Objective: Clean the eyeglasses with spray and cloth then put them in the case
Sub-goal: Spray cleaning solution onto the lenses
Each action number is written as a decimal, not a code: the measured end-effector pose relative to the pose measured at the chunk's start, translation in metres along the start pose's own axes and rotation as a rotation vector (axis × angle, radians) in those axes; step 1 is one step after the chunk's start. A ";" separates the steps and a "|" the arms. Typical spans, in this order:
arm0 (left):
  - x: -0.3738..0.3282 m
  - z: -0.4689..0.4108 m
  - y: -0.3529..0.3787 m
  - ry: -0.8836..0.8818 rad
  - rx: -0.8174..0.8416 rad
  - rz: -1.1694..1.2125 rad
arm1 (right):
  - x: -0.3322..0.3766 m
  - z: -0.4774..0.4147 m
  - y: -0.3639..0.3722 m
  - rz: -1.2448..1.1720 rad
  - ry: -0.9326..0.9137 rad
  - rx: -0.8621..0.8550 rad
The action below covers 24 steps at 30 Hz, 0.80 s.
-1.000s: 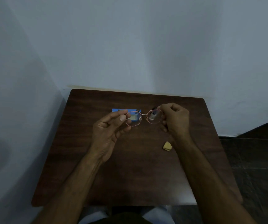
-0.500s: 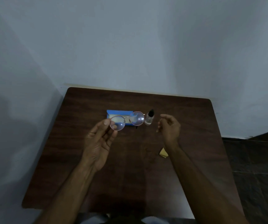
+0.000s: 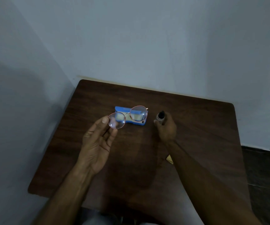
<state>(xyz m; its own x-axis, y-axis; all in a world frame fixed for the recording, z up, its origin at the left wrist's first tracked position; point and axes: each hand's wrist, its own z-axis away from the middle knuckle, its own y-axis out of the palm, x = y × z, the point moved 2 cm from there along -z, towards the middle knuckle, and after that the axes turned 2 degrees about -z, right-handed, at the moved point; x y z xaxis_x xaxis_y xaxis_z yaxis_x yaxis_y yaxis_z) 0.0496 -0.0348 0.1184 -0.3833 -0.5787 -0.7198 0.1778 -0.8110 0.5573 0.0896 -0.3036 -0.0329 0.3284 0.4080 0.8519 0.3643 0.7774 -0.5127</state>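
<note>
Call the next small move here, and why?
Probably lift the spray bottle and aim it at a lens. The right hand is closed around it on the table, the left hand holds the eyeglasses up by one rim over the blue case, and the yellow cloth lies unused.

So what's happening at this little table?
A person is getting ready to clean a pair of round, thin-rimmed eyeglasses. The left hand holds them up by one lens rim above the dark wooden table, in front of an open blue glasses case. The right hand is closed around a small clear spray bottle with a black cap. A folded yellow cloth lies on the table, partly hidden by the right forearm, untouched.
</note>
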 end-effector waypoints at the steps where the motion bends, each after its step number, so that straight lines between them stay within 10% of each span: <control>1: -0.001 0.000 0.000 0.002 -0.007 0.009 | -0.002 -0.001 0.001 -0.001 0.006 0.021; 14: -0.045 -0.008 0.015 0.038 0.045 0.105 | 0.084 0.048 -0.043 -0.272 -0.225 -0.044; 24: -0.071 0.004 0.018 0.098 0.092 0.002 | 0.185 0.129 -0.045 -1.073 0.080 0.468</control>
<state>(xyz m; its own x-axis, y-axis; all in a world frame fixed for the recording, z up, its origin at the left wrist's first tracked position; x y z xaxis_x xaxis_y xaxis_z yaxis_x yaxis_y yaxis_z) 0.0763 -0.0080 0.1811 -0.2916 -0.5899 -0.7530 0.0930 -0.8010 0.5914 0.0211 -0.2018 0.1616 0.1079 -0.5819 0.8061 0.1375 0.8118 0.5676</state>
